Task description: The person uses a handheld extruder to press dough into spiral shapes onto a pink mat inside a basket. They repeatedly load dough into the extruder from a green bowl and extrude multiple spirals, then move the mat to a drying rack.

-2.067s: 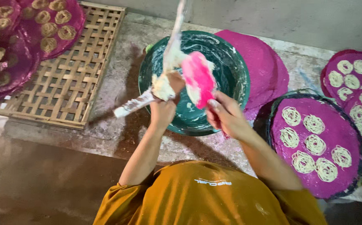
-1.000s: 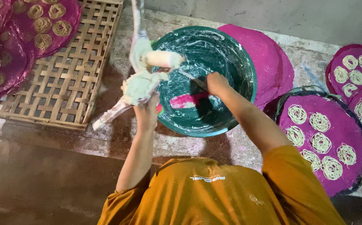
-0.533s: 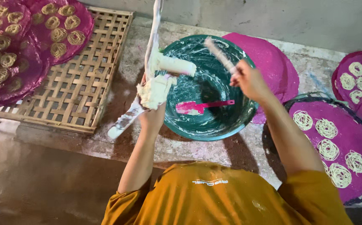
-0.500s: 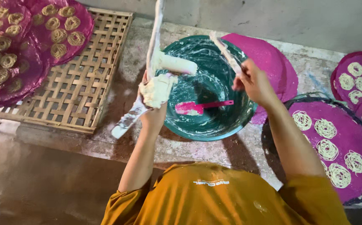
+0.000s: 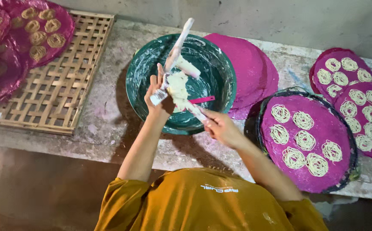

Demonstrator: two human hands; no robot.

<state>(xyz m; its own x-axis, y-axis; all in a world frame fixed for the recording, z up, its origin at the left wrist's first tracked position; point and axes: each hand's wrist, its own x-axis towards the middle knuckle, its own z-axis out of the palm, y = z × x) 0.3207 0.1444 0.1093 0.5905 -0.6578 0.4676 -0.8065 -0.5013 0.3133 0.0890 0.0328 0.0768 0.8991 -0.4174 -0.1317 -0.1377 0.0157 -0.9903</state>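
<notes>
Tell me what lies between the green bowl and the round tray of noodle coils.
In the head view, a stack of bare magenta mats lies between the green bowl and the round tray.

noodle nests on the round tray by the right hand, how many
7 on the tray: two along the top, two in the middle, three lower down. None look hidden; the right hand stays clear of it.

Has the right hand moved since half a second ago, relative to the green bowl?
Yes. The right hand was up over the far right part of the green bowl; it has come down to the near rim, its grip on a stick against the dough.
</notes>
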